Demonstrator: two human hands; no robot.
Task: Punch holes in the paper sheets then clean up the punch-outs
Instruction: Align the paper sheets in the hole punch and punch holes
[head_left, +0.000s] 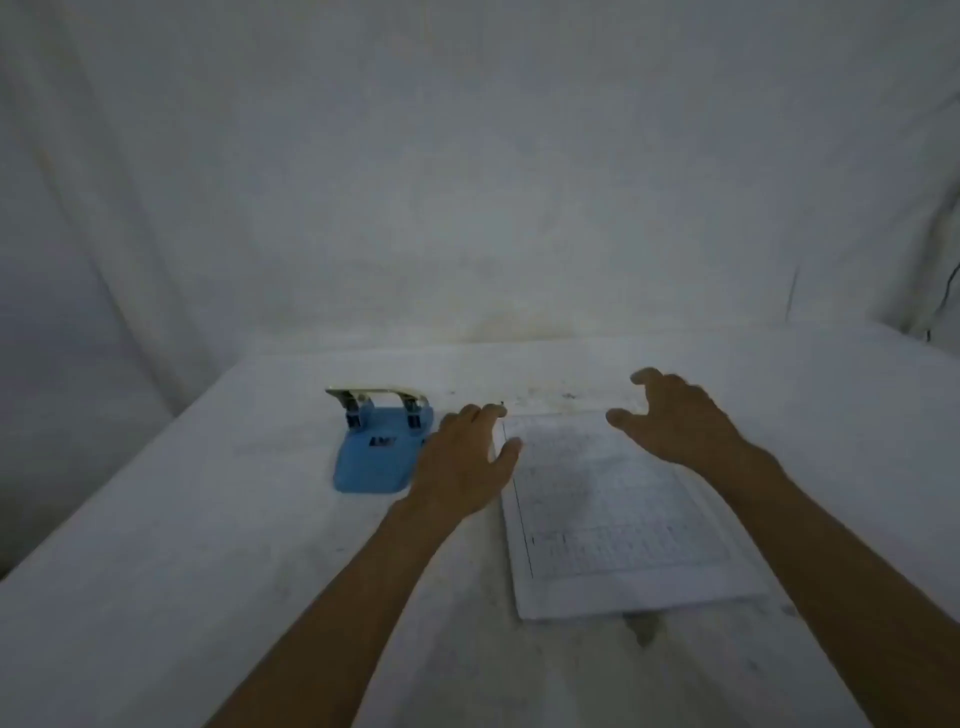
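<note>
A stack of printed paper sheets (608, 525) lies flat on the white table, right of centre. A blue hole punch (376, 449) with a metal lever stands to its left. My left hand (465, 462) hovers between the punch and the paper's top left corner, fingers apart, holding nothing. My right hand (675, 415) hangs over the paper's far right corner, fingers spread and curled, empty. The image is blurred; no punch-outs can be made out.
The table (208, 545) is covered in white cloth, with a white cloth backdrop behind it. Faint dark smudges mark the far edge near the paper and the cloth just below the sheets. The table's left edge drops off at the left.
</note>
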